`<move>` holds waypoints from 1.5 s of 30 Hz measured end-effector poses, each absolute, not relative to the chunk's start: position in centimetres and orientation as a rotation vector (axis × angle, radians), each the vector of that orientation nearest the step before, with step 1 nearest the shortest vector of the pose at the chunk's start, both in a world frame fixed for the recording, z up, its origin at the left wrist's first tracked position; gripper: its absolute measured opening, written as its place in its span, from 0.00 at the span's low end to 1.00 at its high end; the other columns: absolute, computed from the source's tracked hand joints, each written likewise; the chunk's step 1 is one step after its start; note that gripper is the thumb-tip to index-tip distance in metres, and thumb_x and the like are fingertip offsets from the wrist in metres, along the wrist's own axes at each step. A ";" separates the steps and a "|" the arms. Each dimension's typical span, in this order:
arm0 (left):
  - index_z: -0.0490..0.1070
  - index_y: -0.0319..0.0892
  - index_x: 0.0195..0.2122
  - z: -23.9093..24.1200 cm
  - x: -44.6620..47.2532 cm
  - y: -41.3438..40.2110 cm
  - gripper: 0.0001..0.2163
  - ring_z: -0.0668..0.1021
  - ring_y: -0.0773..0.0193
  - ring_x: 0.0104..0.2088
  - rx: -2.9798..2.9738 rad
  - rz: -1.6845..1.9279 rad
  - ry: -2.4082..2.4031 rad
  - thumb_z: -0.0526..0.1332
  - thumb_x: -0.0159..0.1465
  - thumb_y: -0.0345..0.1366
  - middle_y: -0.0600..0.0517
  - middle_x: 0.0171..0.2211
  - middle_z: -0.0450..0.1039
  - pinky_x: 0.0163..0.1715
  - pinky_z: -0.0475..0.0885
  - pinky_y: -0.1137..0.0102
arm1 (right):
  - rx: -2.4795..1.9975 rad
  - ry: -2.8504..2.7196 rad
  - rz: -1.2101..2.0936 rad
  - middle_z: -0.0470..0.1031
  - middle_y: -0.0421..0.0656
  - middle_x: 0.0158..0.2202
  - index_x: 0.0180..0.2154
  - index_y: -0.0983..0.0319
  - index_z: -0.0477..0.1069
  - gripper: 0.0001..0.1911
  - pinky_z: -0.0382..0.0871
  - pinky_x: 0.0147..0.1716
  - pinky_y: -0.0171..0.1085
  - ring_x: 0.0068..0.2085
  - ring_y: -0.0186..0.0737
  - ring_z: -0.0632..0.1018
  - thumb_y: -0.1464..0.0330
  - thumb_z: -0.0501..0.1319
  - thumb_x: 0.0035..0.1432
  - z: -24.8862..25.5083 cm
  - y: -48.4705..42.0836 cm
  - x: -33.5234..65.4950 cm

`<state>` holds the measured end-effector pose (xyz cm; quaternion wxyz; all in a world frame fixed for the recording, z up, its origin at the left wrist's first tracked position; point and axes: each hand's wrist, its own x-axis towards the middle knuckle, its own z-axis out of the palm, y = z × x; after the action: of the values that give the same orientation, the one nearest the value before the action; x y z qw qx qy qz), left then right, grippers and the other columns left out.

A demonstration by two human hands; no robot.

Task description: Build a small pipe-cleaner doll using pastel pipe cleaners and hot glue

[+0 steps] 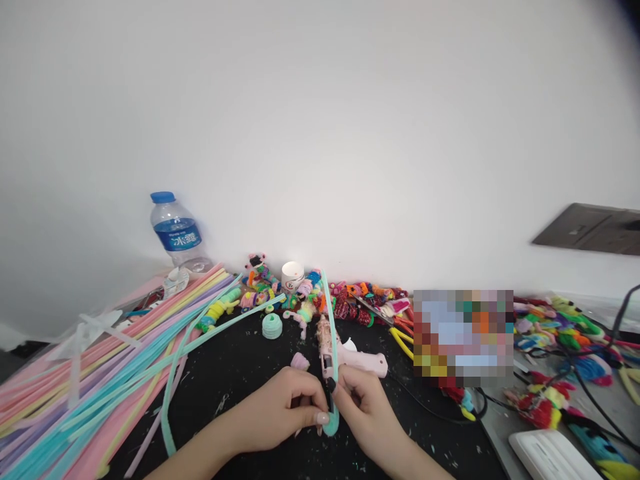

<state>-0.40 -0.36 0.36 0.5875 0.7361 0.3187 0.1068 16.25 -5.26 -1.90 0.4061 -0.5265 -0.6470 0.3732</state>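
Both hands are closed on a mint-green pipe cleaner (329,313), which rises upright between them and bends round at its lower end. My left hand (285,407) pinches near the bend with thumb and fingers. Opposite it, my right hand (365,407) grips the strand a little higher. A thin black piece (331,392) shows between the fingertips; its kind I cannot make out. Just behind the hands lies a pale pink glue gun (363,360). A coiled mint-green piece (272,326) sits on the black mat, and a small lilac coil (300,361) lies beside my left hand.
A bundle of pastel pipe cleaners (125,373) covers the left side. Behind it a water bottle (177,230) leans on the wall. Small pipe-cleaner figures (260,300), a white paper cup (293,275) and yellow-handled scissors (401,343) line the back. Cables (480,403) and a white box (553,453) are at right.
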 end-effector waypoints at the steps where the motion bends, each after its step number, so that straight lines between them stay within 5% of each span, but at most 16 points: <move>1: 0.73 0.38 0.26 0.4 -0.4 -0.3 0.06 0.67 0.71 0.20 1.716 0.247 0.736 0.60 0.56 0.35 0.58 0.19 0.64 0.22 0.60 0.77 | -1.327 -1.639 0.932 0.50 0.33 0.18 0.18 0.60 0.50 0.17 0.48 0.20 0.32 0.22 0.31 0.54 0.68 0.51 0.57 -1.9 -5.3 16.2; 45: 0.72 0.39 0.28 0.2 -0.5 -0.5 0.09 0.66 0.70 0.20 1.710 0.255 0.738 0.59 0.57 0.39 0.58 0.19 0.64 0.22 0.61 0.77 | -1.314 -1.626 0.909 0.53 0.34 0.19 0.19 0.61 0.53 0.17 0.51 0.23 0.32 0.23 0.31 0.56 0.67 0.52 0.59 -1.9 -5.2 16.4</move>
<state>-0.46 -0.48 0.21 0.5900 0.7344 0.3171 0.1097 16.37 -5.22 -1.85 0.4175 -0.5238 -0.6481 0.3622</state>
